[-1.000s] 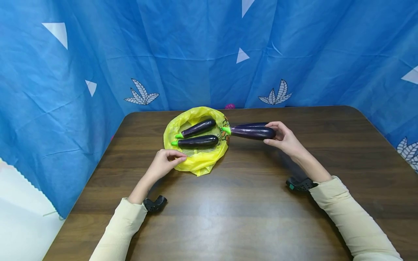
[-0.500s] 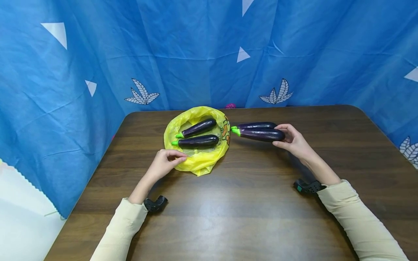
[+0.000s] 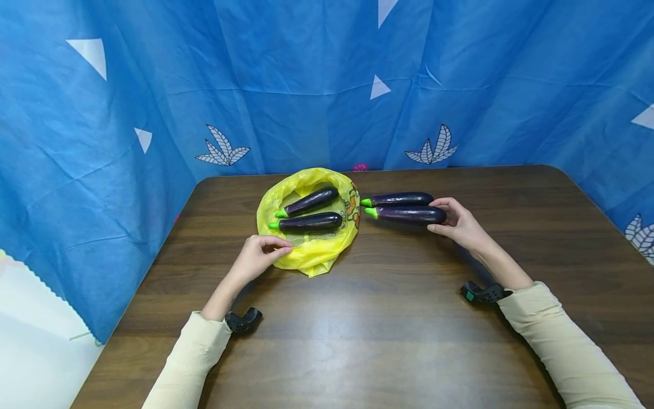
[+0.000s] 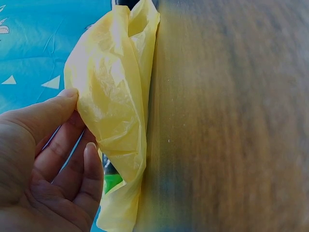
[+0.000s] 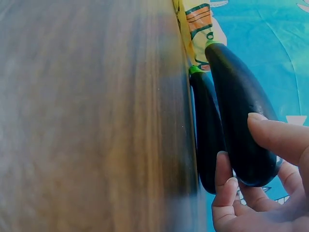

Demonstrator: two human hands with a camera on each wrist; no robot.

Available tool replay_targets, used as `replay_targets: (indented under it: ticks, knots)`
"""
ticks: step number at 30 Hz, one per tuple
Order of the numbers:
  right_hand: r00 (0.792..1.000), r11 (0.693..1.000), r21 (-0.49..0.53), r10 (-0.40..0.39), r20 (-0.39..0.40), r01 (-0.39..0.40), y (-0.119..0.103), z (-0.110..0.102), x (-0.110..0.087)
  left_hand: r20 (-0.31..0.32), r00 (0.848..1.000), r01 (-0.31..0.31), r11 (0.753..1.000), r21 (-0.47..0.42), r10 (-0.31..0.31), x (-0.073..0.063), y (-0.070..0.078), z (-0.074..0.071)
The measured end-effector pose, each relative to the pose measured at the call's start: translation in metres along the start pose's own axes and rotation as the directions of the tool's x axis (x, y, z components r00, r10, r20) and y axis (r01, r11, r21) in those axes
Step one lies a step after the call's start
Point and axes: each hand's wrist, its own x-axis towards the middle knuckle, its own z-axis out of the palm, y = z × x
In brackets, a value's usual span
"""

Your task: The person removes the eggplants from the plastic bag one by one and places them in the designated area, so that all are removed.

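Rightward, one eggplant (image 3: pixel 409 215) has been drawn; it is gripped by the right hand (image 3: pixel 457 224). The yellow bag (image 3: pixel 317 254) is pinched at its rim by the left hand (image 3: pixel 257 255).

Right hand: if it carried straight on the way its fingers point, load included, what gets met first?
Likely the yellow bag: the green stem of the eggplant in the right hand points at it. Height is unclear, so it might pass over.
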Motion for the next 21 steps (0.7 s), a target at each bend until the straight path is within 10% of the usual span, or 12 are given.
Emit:
replay_targets:
  ticks: [21]
  knots:
    - [0.999,0.999,-0.014,0.031,0.041,-0.031,0.004,0.002,0.005,0.021,1.000,0.004,1.000,0.006,-0.004,-0.007,0.035,-0.004]
